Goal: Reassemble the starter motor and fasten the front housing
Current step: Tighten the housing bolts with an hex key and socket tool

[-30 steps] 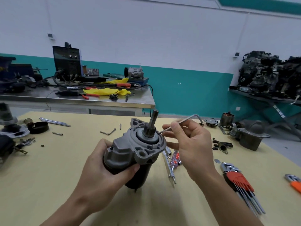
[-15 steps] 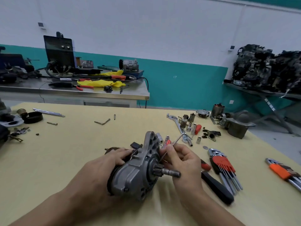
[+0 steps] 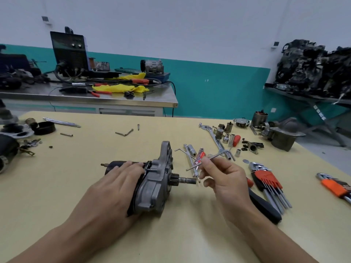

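The starter motor (image 3: 152, 186) lies on its side on the yellow table (image 3: 76, 186), its grey front housing and shaft pointing right. My left hand (image 3: 112, 190) rests on its black body, fingers lying over it. My right hand (image 3: 224, 179) pinches a thin L-shaped hex key (image 3: 214, 156) just right of the shaft tip, clear of the housing.
Sockets, a wrench (image 3: 214, 137) and a red-handled screwdriver (image 3: 199, 158) lie behind my right hand. Orange hex key sets (image 3: 267, 181) and a black-handled tool (image 3: 264, 205) sit to the right. Another starter housing (image 3: 283, 135) stands far right; parts lie at the left edge.
The motor went from upright in the air to lying on the table. The hex key came off the housing, and my right hand drew away to the right.
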Demonstrator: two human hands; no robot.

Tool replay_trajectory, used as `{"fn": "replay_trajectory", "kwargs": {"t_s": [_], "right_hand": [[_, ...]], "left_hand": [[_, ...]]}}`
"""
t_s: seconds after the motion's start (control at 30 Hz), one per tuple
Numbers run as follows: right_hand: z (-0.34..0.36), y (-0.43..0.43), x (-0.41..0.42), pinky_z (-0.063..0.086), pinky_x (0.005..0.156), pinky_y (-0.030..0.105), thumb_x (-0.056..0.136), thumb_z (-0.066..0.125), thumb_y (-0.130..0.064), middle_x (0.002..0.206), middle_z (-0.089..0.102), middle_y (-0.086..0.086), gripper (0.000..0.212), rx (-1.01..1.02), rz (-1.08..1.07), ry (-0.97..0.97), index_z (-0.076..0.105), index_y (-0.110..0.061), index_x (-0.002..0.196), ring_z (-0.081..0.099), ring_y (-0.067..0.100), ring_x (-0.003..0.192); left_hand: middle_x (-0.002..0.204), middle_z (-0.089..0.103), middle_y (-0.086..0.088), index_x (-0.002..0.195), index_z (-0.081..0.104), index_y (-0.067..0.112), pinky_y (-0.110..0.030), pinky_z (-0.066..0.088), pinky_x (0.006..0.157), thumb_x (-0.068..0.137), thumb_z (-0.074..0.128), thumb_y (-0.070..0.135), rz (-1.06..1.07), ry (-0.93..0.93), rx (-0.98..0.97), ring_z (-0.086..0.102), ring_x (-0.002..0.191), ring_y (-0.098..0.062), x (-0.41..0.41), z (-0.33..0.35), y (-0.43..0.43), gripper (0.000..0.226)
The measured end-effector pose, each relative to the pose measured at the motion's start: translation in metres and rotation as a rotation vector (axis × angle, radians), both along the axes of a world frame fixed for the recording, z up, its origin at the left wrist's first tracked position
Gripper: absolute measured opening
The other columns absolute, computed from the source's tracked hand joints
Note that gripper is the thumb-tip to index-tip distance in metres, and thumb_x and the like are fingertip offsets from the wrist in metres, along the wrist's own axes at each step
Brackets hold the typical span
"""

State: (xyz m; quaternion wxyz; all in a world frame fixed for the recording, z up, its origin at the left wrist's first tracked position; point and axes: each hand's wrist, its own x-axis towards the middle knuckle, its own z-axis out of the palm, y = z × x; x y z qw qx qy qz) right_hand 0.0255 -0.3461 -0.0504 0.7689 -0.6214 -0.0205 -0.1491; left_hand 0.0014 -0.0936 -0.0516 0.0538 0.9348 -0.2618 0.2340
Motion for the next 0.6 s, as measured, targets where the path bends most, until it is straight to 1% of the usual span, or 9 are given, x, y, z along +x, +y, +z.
{"fn": "replay_trajectory", "kwargs": {"t_s": [0.1,0.17,0.23,0.3,0.33,0.37,0.4,0.5,0.6], "right_hand": [[0.005,0.004,-0.009,0.048,0.048,0.023,0.073,0.076,-0.026,0.074,0.069,0.013,0.013,0.076,0.117,-0.034,0.078,-0.014,0.077,0.065,0.021,0.060],[0.006,0.010,-0.013,0.049,0.049,0.023,0.071,0.077,-0.028,0.075,0.072,0.014,0.016,0.064,0.189,-0.038,0.079,-0.014,0.079,0.068,0.023,0.061],[0.006,0.016,-0.015,0.050,0.050,0.022,0.070,0.078,-0.029,0.077,0.073,0.014,0.018,0.038,0.236,-0.034,0.080,-0.015,0.081,0.070,0.024,0.062],[0.007,0.020,-0.016,0.050,0.049,0.022,0.067,0.079,-0.031,0.079,0.074,0.015,0.022,0.042,0.249,-0.024,0.080,-0.015,0.081,0.071,0.024,0.061],[0.008,0.020,-0.016,0.050,0.049,0.022,0.065,0.080,-0.032,0.079,0.074,0.016,0.024,0.049,0.249,-0.019,0.081,-0.014,0.081,0.071,0.024,0.061],[0.008,0.020,-0.016,0.050,0.048,0.022,0.064,0.080,-0.033,0.080,0.075,0.016,0.025,0.057,0.247,-0.016,0.081,-0.015,0.081,0.071,0.024,0.061],[0.009,0.021,-0.016,0.050,0.048,0.022,0.063,0.080,-0.033,0.080,0.075,0.015,0.025,0.064,0.247,-0.012,0.081,-0.015,0.080,0.071,0.023,0.061],[0.008,0.022,-0.013,0.049,0.047,0.022,0.064,0.079,-0.031,0.081,0.076,0.015,0.023,0.066,0.256,0.004,0.081,-0.015,0.081,0.071,0.023,0.060],[0.009,0.024,-0.012,0.049,0.046,0.022,0.065,0.079,-0.029,0.082,0.076,0.016,0.021,0.053,0.252,0.024,0.081,-0.014,0.081,0.071,0.023,0.059]], "left_hand": [[0.132,0.066,-0.008,0.134,0.058,0.004,-0.032,0.037,0.101,0.051,0.094,0.044,0.034,0.006,0.091,0.063,0.121,-0.031,-0.005,-0.002,0.000,0.099],[0.131,0.066,-0.009,0.131,0.062,0.002,-0.031,0.043,0.098,0.046,0.095,0.043,0.047,0.014,0.125,0.064,0.119,-0.030,-0.008,-0.001,-0.001,0.100],[0.130,0.067,-0.007,0.129,0.064,0.003,-0.029,0.054,0.087,0.049,0.092,0.049,0.050,0.052,0.133,0.065,0.119,-0.027,-0.010,0.002,0.000,0.097],[0.145,0.055,0.005,0.142,0.053,0.013,-0.017,0.038,0.102,0.064,0.075,0.064,-0.005,0.113,0.124,0.052,0.132,-0.011,-0.015,0.007,0.002,0.096],[0.154,0.038,0.020,0.150,0.039,0.026,-0.006,0.024,0.108,0.069,0.065,0.072,-0.046,0.161,0.047,0.036,0.140,0.004,-0.014,0.009,0.004,0.097],[0.154,0.019,0.036,0.152,0.025,0.039,0.001,0.011,0.108,0.070,0.058,0.078,-0.067,0.236,-0.073,0.018,0.140,0.017,-0.013,0.014,0.008,0.096],[0.148,0.017,0.046,0.148,0.025,0.046,0.005,0.009,0.104,0.068,0.056,0.081,-0.088,0.316,-0.170,0.014,0.136,0.026,-0.011,0.021,0.011,0.092],[0.125,0.053,0.040,0.126,0.058,0.042,0.004,0.031,0.091,0.067,0.066,0.078,-0.136,0.338,-0.451,0.044,0.117,0.024,0.005,0.042,0.019,0.069],[0.123,0.060,0.032,0.127,0.060,0.038,-0.014,0.041,0.102,0.072,0.073,0.058,-0.143,0.370,-0.503,0.050,0.115,0.019,0.028,0.065,0.013,0.060]]}}
